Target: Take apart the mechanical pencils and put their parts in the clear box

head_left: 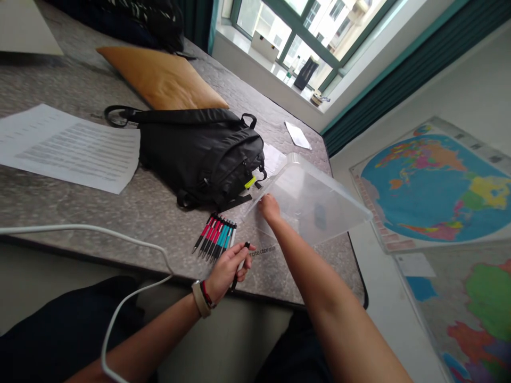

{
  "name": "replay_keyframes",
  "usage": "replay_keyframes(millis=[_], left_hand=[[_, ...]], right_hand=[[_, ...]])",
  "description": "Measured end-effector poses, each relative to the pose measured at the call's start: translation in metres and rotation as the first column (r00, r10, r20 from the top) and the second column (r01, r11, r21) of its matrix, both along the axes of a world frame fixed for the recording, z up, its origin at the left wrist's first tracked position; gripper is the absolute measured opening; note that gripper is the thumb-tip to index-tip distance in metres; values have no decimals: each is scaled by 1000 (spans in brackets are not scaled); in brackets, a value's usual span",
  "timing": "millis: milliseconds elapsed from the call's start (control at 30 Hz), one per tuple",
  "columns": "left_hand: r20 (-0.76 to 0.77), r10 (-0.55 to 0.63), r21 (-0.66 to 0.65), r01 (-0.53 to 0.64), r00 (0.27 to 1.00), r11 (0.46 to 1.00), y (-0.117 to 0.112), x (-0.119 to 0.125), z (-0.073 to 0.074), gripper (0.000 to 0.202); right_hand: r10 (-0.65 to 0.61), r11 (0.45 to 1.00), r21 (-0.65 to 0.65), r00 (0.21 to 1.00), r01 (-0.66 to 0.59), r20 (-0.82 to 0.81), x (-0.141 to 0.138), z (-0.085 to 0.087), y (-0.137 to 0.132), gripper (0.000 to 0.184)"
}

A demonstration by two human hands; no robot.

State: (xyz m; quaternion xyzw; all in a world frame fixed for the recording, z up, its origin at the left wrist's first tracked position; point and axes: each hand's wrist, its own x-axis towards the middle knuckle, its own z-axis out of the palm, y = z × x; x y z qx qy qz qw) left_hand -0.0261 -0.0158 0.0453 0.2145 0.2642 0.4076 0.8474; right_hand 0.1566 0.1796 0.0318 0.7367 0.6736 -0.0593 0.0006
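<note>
My left hand is holding a black pen in closed fingers at the near edge of the mattress, just beside the row of pens. My right hand is touching the corner of the clear box beside the backpack; its grip I cannot tell

A bedroom: bare quilted mattress, orange pillow, curtained window, world map alongside.
</note>
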Motion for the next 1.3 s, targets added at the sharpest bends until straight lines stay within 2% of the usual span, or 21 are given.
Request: replay_keyframes(millis=[233,367,500,600,667,733,800,933,1033,1167,1300], left_hand=[[-55,55,-15,-56,997,998,3,-3,-7,40],[-92,82,34,-79,992,996,6,-4,-6,44],[-130,90,94,-78,987,993,6,-4,-4,45],[-142,109,119,-92,984,989,5,-5,-6,44],[-151,120,125,-102,981,987,6,-7,-7,44],[-156,123,131,-103,980,986,6,-8,-9,43],[-167,124,151,-99,978,984,7,-7,-9,42],[-221,127,251,-70,967,965,4,-3,-10,40],[-287,139,362,-27,948,932,-2,-2,-7,36],[-345,191,477,-4,919,879,-8,-8,2,31],[-364,247,534,-17,898,846,-10,-13,11,27]], right_hand=[[157,985,-73,987,-159,-25,3,2,-2,31],[245,956,-157,969,-248,-39,1,10,-9,20],[275,944,-176,961,-278,-44,-2,19,-28,7],[284,941,-162,954,-296,-94,-6,28,-52,4],[271,933,-159,921,-323,-279,-10,38,-75,6],[237,911,-170,814,-375,-530,-13,51,-99,10],[264,892,-145,754,-428,-602,-17,69,-121,10],[460,833,-92,776,-545,-432,-25,107,-145,9],[535,792,-100,764,-602,-361,-29,126,-150,9],[577,763,-87,735,-641,-357,-31,140,-157,15],[553,786,-53,738,-616,-388,-31,149,-163,14]])
